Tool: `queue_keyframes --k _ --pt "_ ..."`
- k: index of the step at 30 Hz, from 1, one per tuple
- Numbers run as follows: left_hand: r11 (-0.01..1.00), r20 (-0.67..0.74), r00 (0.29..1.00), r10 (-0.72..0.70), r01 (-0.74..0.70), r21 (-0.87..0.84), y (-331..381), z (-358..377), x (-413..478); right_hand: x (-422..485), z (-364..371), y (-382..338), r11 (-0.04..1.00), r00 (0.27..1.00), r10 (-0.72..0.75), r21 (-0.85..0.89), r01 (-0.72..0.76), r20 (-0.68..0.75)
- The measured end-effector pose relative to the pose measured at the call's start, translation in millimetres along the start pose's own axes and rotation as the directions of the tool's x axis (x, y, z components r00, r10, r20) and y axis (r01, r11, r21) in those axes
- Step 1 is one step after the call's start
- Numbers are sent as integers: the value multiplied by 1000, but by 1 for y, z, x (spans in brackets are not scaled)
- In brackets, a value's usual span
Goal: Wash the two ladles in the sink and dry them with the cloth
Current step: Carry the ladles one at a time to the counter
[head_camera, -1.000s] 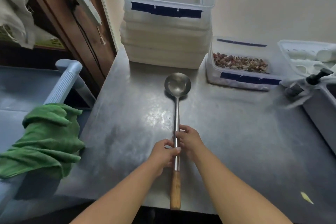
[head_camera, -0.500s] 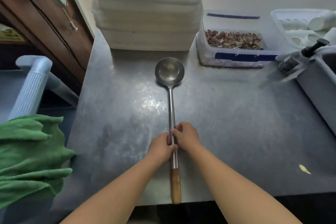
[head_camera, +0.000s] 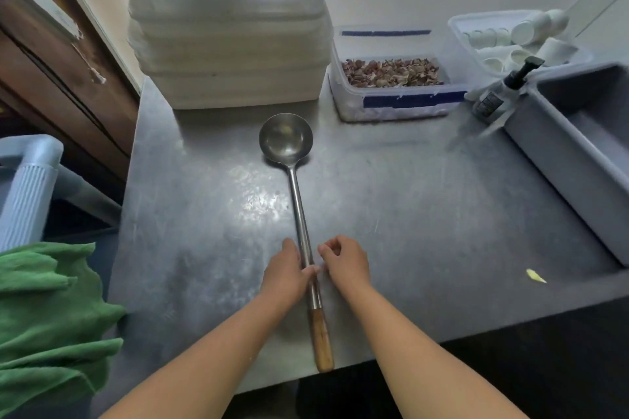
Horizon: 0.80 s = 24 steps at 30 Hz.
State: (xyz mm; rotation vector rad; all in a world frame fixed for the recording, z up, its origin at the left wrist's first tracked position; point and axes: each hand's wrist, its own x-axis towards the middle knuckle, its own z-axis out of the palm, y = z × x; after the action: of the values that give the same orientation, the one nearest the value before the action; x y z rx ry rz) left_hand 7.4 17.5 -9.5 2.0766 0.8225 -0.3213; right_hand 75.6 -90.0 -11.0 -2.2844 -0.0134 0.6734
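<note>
Counter (head_camera: 425,214): a bare steel top that carries everything below except the cloth.
Stacked bins (head_camera: 224,44): clear plastic tubs nested at the back left. The top one has a dark blue clip, and I cannot see anything inside it.
Green cloth (head_camera: 47,316): bunched up off the counter's left edge, well apart from my hands.
Grey tub (head_camera: 558,160): on the right edge of the counter. The part of its inside that I can see holds nothing.
Snack bin (head_camera: 401,105): a clear, lidless tub right of the stack, holding a shallow layer of brown dried bits.
Cup tray (head_camera: 459,31): a clear tub at the back right with white cups lying in it.
Ladle (head_camera: 299,201): lies flat mid-counter with its bowl up and away from me, and its wooden handle reaches the near edge.
Left hand (head_camera: 287,274): fingers lie along the left of the shaft and my thumb tip is on it. I cannot tell if I am pinching.
Right hand (head_camera: 345,264): fingers are curled in just right of the shaft, with nothing in them.
Pump bottle (head_camera: 493,99): leans between the cup tray and the grey tub.
</note>
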Motion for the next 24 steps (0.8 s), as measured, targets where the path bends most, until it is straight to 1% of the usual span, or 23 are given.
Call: queue_keyframes --k 2,5,8,12,13,15,17,18,19,21,23,24 --pt "992 30 997 78 -81 101 9 -1 -6 -12 -20 13 1000 1000 9 -11 -9 -24" --pt "932 168 968 185 -227 282 29 9 -15 -33 -55 40 997 996 60 -36 -63 -72" --pt "829 343 896 280 -406 385 64 40 -36 -69 -98 82 990 977 138 -7 -141 -164" --pt "668 498 774 391 -611 425 119 102 -89 -144 -153 151 968 912 252 82 -239 -324" --pt "618 540 728 422 -667 417 133 122 -109 -168 -165 172 957 881 289 133 -257 -374" --pt "483 619 614 489 -782 394 155 168 -156 -222 -186 219 931 815 360 224 -287 -453" --pt "382 675 519 524 -852 358 169 216 -211 -281 -205 266 904 743 426 281 -323 -516" --pt "333 700 467 540 -883 332 175 241 -241 -312 -214 290 889 695 457 303 -343 -554" --pt "278 732 406 547 -913 299 178 265 -273 -344 -220 313 871 638 490 328 -365 -594" --pt "154 796 256 549 -967 205 182 315 -343 -415 -227 359 817 481 573 412 -405 -664" --pt "52 843 128 523 -992 118 180 348 -403 -470 -225 393 764 359 632 473 -439 -687" --pt "-11 866 53 498 -998 68 177 366 -435 -500 -221 410 732 303 665 513 -449 -683"
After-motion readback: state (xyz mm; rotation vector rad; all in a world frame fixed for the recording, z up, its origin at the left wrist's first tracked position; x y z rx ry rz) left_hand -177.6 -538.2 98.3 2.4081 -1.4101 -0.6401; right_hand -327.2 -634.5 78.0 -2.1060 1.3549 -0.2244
